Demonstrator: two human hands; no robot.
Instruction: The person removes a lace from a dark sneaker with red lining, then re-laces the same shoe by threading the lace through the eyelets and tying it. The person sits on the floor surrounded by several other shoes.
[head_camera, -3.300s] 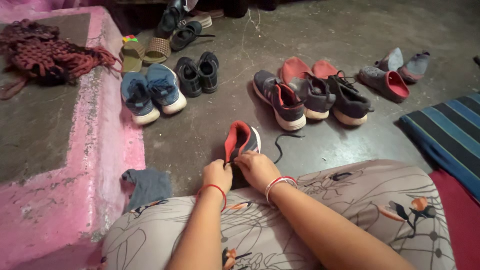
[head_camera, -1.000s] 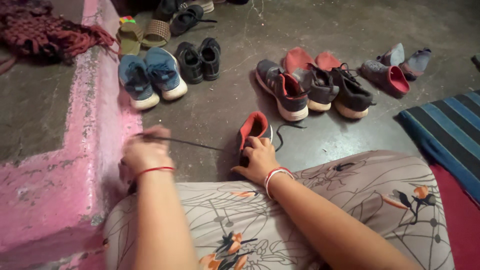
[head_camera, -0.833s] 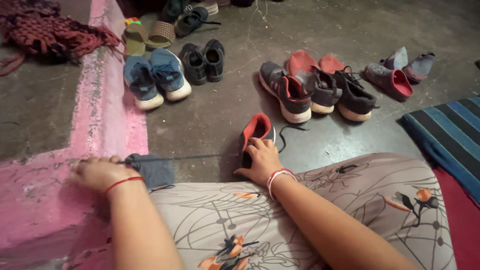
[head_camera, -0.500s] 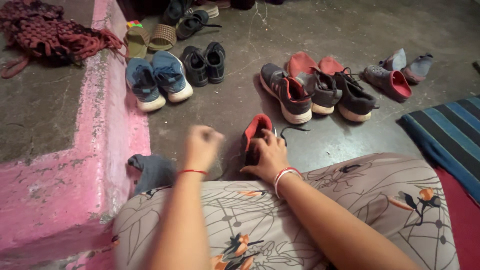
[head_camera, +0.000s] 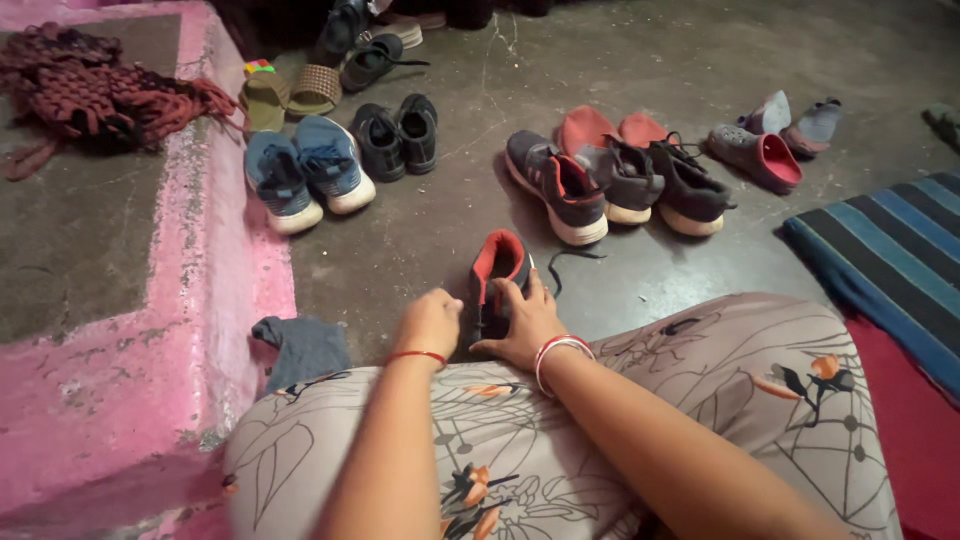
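Red-lined and dark, the low fabric sneaker (head_camera: 497, 275) is stood on the grey concrete floor (head_camera: 420, 245) just in front of the person's knees, heel toward the body. A second ago its black shoelace (head_camera: 562, 268) was being drawn far out to the left by the left hand; that pull is now finished, the hand has been brought back beside the shoe, and only a short loose end is seen lying on the floor at the shoe's right, so the lace appears to have been fed further through. The right hand (head_camera: 524, 320) is laid over the heel end with fingers spread and pressed on it, steadying rather than clamping. The left hand (head_camera: 430, 322) is held knuckles-up against the shoe's left side, fingers curled in; whether anything is pinched cannot be told. A crumpled blue-grey sock (head_camera: 303, 348) is seen beside the pink painted step (head_camera: 215, 290). Further off, a pair of blue sneakers (head_camera: 305, 178) and grey-and-red trainers (head_camera: 610, 185) are lined up.
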